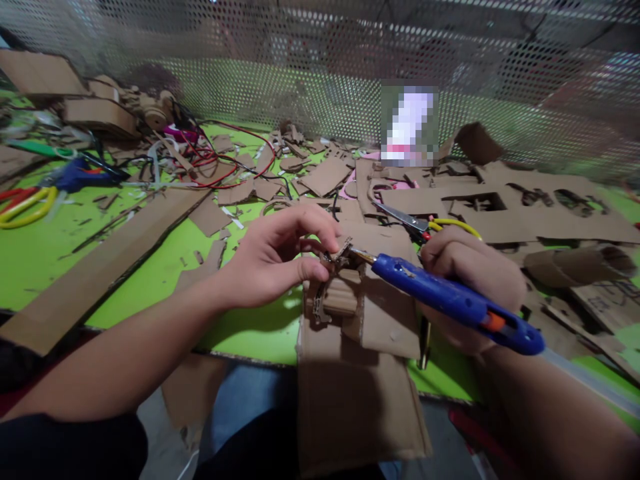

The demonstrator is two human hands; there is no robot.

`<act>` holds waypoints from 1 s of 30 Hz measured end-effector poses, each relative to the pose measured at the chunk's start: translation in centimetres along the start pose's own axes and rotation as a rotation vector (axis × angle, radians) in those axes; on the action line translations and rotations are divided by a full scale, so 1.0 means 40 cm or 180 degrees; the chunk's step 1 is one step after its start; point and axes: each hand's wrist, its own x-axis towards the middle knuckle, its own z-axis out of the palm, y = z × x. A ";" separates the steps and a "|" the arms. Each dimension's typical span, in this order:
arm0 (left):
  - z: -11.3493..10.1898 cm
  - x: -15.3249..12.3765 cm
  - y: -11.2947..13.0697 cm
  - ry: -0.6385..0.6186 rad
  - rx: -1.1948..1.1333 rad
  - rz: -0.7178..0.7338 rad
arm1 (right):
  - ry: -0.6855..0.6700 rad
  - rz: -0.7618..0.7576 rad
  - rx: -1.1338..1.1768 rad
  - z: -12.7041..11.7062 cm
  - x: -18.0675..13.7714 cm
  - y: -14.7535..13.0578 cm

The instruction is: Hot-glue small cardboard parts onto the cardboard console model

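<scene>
My right hand is wrapped round a blue hot-glue gun with an orange trigger. Its metal nozzle touches a small cardboard piece. My left hand pinches that small piece between thumb and fingers, just above a built-up cardboard model that rests at the table's front edge and over my lap. A glue stick pokes out of the gun's rear toward the lower right.
A green table is littered with cardboard scraps. A long cardboard strip lies at left, cut-out sheets at right, scissors behind my right hand. Red and black wires and yellow-handled scissors are farther left. A perforated metal wall closes the back.
</scene>
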 end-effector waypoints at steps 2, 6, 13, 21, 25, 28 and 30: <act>0.000 0.000 0.001 -0.0008 -0.0002 0.0000 | 0.0000 0.0006 0.0010 -0.001 0.000 0.001; 0.001 0.001 0.004 0.0025 0.0002 -0.0046 | -0.0003 0.0020 0.0025 -0.001 -0.002 0.003; 0.000 -0.001 0.004 0.0025 -0.0025 -0.0060 | -0.0025 0.0004 -0.0021 -0.002 -0.005 0.003; 0.002 -0.001 0.006 0.0077 -0.0011 -0.0086 | -0.0045 -0.0032 -0.0070 0.000 -0.005 0.009; 0.002 -0.001 0.009 0.0089 0.0007 -0.0109 | -0.0079 0.0021 -0.0088 -0.002 -0.008 0.009; 0.002 -0.001 0.008 0.0085 -0.0013 -0.0106 | -0.0106 0.0052 -0.0126 -0.003 -0.011 0.007; 0.001 -0.002 0.006 0.0088 -0.0026 -0.0108 | -0.0097 0.0037 -0.0141 -0.003 -0.011 0.007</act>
